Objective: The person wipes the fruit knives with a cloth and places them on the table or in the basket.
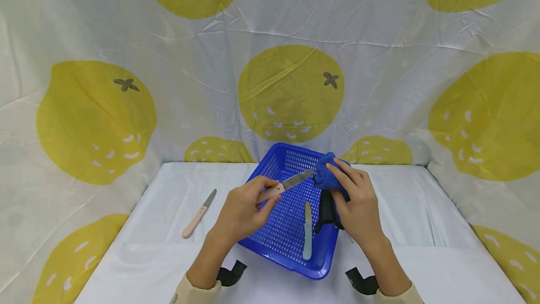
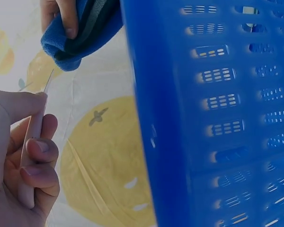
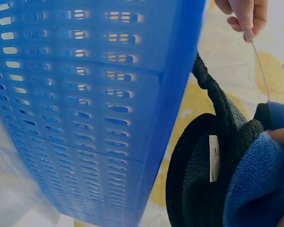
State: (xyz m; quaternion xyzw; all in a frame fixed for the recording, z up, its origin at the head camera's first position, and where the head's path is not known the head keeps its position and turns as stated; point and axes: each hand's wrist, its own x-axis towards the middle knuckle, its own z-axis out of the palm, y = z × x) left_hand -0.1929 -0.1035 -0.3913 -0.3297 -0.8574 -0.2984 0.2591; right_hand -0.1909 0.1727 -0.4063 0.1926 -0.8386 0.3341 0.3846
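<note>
left hand [image 1: 244, 208] pinches a pink-handled knife [image 1: 286, 185] above the blue basket [image 1: 274, 222]; right hand [image 1: 358, 205] grips a blue cloth [image 1: 326, 176] there; inside lies a blue-handled knife [image 1: 308, 236].

The left hand [image 1: 244, 208] hides a part of the knife handle [image 1: 273, 191]. The right hand [image 1: 358, 196] covers some of the blue cloth [image 1: 325, 175]; near this hand, the pale label [image 3: 214, 165] is partly hidden (I can read only its first letter). The basket [image 2: 154, 142], between the hands, is cut by the edges of both wrist views.
</note>
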